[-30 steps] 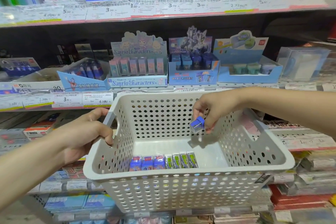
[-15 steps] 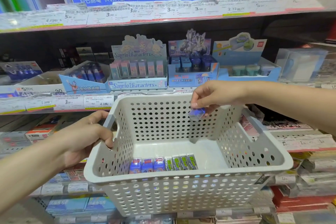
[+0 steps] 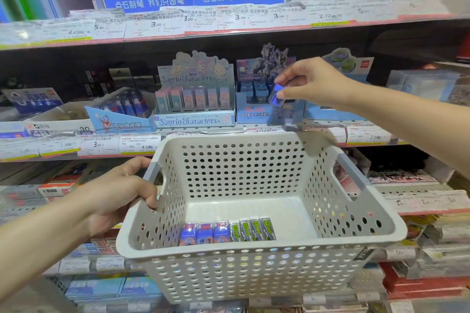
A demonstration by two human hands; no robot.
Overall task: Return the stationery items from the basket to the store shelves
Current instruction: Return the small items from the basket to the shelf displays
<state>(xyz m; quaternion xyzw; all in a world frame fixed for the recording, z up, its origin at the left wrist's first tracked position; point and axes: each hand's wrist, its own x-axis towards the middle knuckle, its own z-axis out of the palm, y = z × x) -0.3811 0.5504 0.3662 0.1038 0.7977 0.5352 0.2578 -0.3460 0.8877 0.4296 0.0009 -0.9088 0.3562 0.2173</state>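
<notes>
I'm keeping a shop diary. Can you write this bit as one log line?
left hand: grips basket handle | right hand: pinches small blue item at blue display box | basket: seven small packs left

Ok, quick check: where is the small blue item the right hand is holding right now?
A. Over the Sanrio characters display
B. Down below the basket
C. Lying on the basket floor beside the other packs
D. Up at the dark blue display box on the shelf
D: the right hand pinches the small blue item in front of the dark blue display box, above the basket.
</notes>
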